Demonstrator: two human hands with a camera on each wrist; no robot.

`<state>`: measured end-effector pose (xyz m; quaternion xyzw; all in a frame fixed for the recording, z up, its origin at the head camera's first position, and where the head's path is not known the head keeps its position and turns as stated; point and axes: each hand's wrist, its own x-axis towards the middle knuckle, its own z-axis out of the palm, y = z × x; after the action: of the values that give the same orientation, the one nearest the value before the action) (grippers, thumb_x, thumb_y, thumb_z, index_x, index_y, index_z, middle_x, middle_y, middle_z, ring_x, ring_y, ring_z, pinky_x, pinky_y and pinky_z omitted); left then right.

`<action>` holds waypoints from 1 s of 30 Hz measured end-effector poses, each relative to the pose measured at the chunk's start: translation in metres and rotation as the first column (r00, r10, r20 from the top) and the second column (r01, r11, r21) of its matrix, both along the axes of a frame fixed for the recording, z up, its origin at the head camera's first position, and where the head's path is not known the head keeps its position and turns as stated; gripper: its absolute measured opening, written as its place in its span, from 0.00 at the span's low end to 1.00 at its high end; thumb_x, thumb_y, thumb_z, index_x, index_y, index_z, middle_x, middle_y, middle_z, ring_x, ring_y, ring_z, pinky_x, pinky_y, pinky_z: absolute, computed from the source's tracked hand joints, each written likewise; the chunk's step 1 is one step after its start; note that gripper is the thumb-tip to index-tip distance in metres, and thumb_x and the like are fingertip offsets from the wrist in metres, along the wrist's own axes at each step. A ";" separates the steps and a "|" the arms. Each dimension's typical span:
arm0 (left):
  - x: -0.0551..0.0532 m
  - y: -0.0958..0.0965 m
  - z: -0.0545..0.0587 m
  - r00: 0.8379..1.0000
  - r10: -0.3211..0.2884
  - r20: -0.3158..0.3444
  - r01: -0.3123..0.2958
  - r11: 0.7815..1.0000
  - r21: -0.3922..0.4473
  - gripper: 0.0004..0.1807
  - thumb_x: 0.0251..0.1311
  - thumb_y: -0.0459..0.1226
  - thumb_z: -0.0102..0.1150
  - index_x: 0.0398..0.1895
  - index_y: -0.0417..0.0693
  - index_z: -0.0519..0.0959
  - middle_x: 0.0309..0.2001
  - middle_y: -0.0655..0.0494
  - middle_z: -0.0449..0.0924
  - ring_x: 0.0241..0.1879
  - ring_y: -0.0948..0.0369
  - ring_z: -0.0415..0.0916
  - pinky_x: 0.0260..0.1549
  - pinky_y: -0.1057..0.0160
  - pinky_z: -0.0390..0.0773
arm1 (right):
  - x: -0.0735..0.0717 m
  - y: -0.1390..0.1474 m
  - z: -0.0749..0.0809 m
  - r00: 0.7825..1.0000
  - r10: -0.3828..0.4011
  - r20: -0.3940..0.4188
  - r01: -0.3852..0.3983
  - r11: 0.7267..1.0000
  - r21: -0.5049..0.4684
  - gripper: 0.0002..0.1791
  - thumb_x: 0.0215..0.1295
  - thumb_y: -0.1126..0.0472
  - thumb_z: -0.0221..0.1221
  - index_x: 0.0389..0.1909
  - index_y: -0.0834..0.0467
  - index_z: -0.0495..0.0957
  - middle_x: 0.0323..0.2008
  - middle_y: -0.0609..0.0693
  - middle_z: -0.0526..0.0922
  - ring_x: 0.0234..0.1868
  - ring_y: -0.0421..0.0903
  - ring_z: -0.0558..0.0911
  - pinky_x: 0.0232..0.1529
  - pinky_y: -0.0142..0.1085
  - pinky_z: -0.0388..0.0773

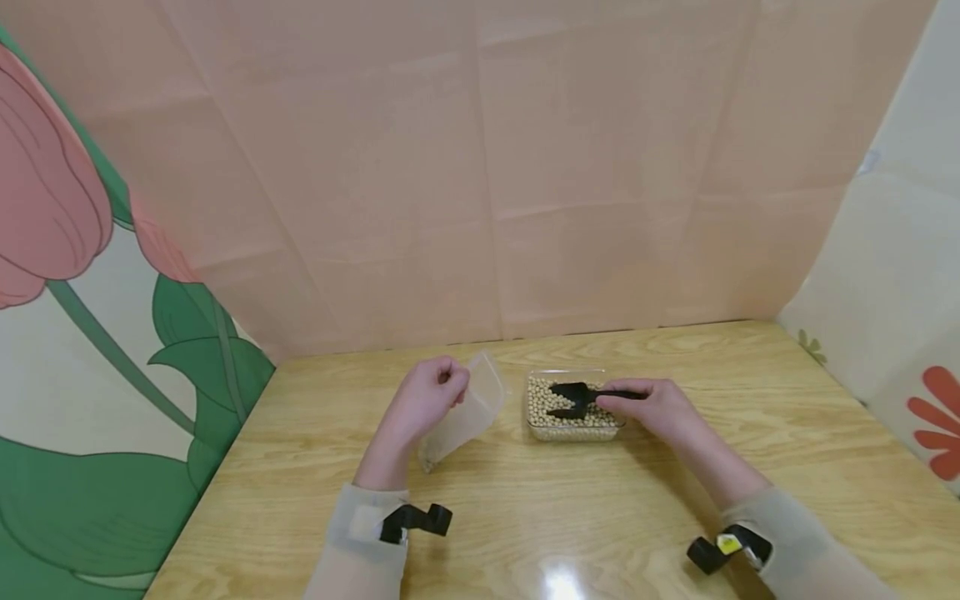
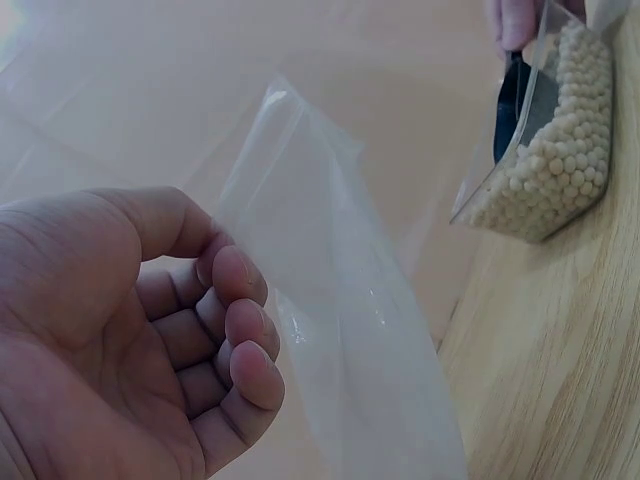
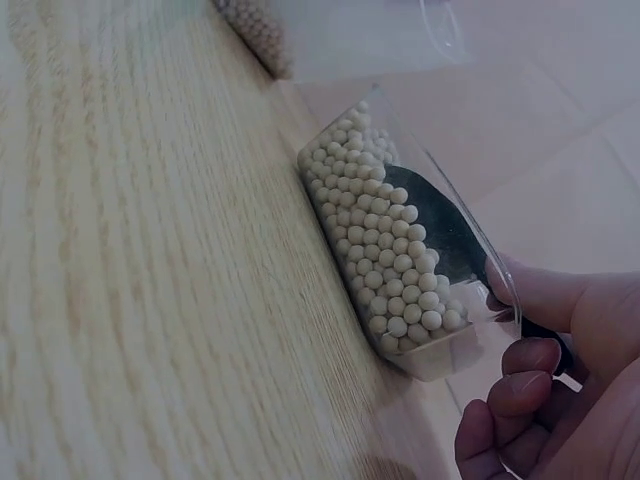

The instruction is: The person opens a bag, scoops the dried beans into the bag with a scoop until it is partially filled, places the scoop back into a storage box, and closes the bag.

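My left hand [image 1: 431, 398] pinches the top edge of a translucent plastic bag [image 1: 474, 407] between thumb and forefinger, the other fingers curled in. The bag hangs slanted, its lower end close to the table, with some beads [image 3: 258, 35] at the bottom in the right wrist view. To its right stands a clear rectangular container [image 1: 573, 434] holding many round beige beads [image 3: 375, 240]. My right hand [image 1: 656, 408] grips the handle of a small black shovel [image 1: 576, 392] over the container's right rim. The shovel's blade [image 3: 435, 215] lies among the beads, partly covered.
Both things are on a wood-grain table [image 1: 480, 517]. A pinkish sheet [image 1: 480, 183] hangs along the table's back edge. A printed flower panel [image 1: 112, 350] borders the left side, and a white one [image 1: 900, 292] the right. Each wrist wears a black camera mount [image 1: 416, 520].
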<state>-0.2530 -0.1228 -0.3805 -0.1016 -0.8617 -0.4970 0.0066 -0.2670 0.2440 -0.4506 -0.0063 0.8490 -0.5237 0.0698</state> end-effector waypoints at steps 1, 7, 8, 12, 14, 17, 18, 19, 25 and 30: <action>0.000 0.000 0.000 1.000 0.000 0.001 0.000 1.000 0.004 0.15 0.77 0.38 0.54 0.28 0.47 0.78 0.26 0.54 0.75 0.22 0.57 0.61 0.25 0.59 0.64 | 0.000 0.000 0.000 1.000 -0.003 0.006 0.003 1.000 -0.011 0.32 0.68 0.40 0.75 0.65 0.56 0.88 0.74 0.60 0.78 0.77 0.63 0.70 0.72 0.57 0.66; 0.001 0.000 0.001 1.000 0.008 0.009 -0.008 1.000 0.015 0.14 0.77 0.38 0.54 0.28 0.47 0.78 0.25 0.54 0.75 0.22 0.58 0.61 0.26 0.59 0.64 | 0.001 0.003 0.001 0.999 -0.009 0.033 0.011 0.998 -0.054 0.36 0.66 0.39 0.76 0.68 0.56 0.86 0.76 0.60 0.76 0.77 0.64 0.70 0.74 0.61 0.64; 0.002 0.000 0.002 1.000 0.008 0.008 -0.008 1.000 0.015 0.14 0.76 0.37 0.54 0.28 0.47 0.78 0.25 0.54 0.75 0.22 0.58 0.61 0.25 0.59 0.64 | 0.000 0.004 0.001 0.999 -0.008 0.032 0.010 0.998 -0.054 0.36 0.66 0.38 0.76 0.68 0.56 0.85 0.75 0.59 0.78 0.75 0.62 0.72 0.72 0.59 0.67; 0.002 0.000 0.002 1.000 0.007 0.008 -0.007 1.000 0.017 0.14 0.76 0.37 0.54 0.28 0.46 0.78 0.25 0.54 0.75 0.22 0.58 0.60 0.25 0.60 0.63 | -0.001 0.006 -0.002 0.999 -0.002 0.038 0.005 0.996 -0.093 0.35 0.68 0.41 0.75 0.69 0.56 0.85 0.60 0.53 0.88 0.55 0.51 0.82 0.55 0.46 0.79; 0.002 0.000 0.002 1.000 0.004 0.006 -0.004 1.000 0.017 0.14 0.77 0.37 0.54 0.28 0.46 0.78 0.26 0.54 0.75 0.22 0.58 0.61 0.25 0.60 0.63 | -0.002 0.007 -0.003 0.999 0.005 0.047 0.001 0.992 -0.129 0.34 0.69 0.43 0.75 0.69 0.57 0.84 0.49 0.49 0.90 0.44 0.47 0.81 0.45 0.41 0.80; 0.001 0.000 0.002 1.000 0.004 0.005 -0.004 1.000 0.014 0.14 0.77 0.37 0.54 0.28 0.46 0.78 0.25 0.54 0.75 0.22 0.58 0.61 0.24 0.60 0.63 | -0.005 0.010 -0.005 0.998 0.015 0.067 -0.002 0.982 -0.187 0.33 0.71 0.46 0.75 0.70 0.59 0.83 0.38 0.47 0.86 0.34 0.45 0.77 0.38 0.40 0.78; 0.002 0.000 0.002 1.000 0.003 0.005 -0.004 1.000 0.015 0.14 0.77 0.37 0.54 0.28 0.46 0.78 0.25 0.54 0.75 0.22 0.59 0.61 0.24 0.60 0.63 | -0.005 0.010 -0.006 0.997 0.019 0.071 -0.005 0.980 -0.199 0.33 0.71 0.46 0.75 0.71 0.59 0.83 0.36 0.47 0.84 0.33 0.45 0.76 0.38 0.40 0.78; 0.001 0.000 0.002 1.000 0.004 0.005 -0.004 1.000 0.015 0.14 0.77 0.37 0.54 0.28 0.46 0.78 0.25 0.54 0.75 0.22 0.59 0.61 0.24 0.60 0.63 | -0.006 0.011 -0.007 0.997 0.022 0.077 -0.005 0.977 -0.212 0.33 0.71 0.47 0.74 0.71 0.59 0.82 0.35 0.47 0.83 0.32 0.45 0.75 0.37 0.39 0.77; 0.002 0.000 0.003 1.000 -0.002 0.008 0.001 1.000 0.018 0.16 0.79 0.38 0.54 0.29 0.46 0.78 0.26 0.53 0.75 0.22 0.58 0.61 0.25 0.60 0.64 | -0.006 0.015 -0.005 0.995 0.024 0.102 0.003 0.966 -0.260 0.32 0.73 0.49 0.73 0.71 0.60 0.82 0.29 0.45 0.78 0.30 0.43 0.74 0.34 0.36 0.74; 0.002 0.000 0.003 1.000 -0.007 0.007 0.007 1.000 0.019 0.16 0.80 0.38 0.54 0.29 0.45 0.78 0.26 0.53 0.75 0.22 0.59 0.61 0.25 0.60 0.64 | -0.006 0.017 -0.004 0.993 0.039 0.114 0.001 0.945 -0.328 0.27 0.75 0.52 0.72 0.70 0.58 0.83 0.25 0.43 0.76 0.27 0.40 0.73 0.30 0.33 0.72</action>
<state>-0.2506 -0.1231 -0.3778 -0.1029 -0.8566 -0.5056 0.0029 -0.2731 0.2609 -0.4548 0.0053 0.7445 -0.6561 0.1233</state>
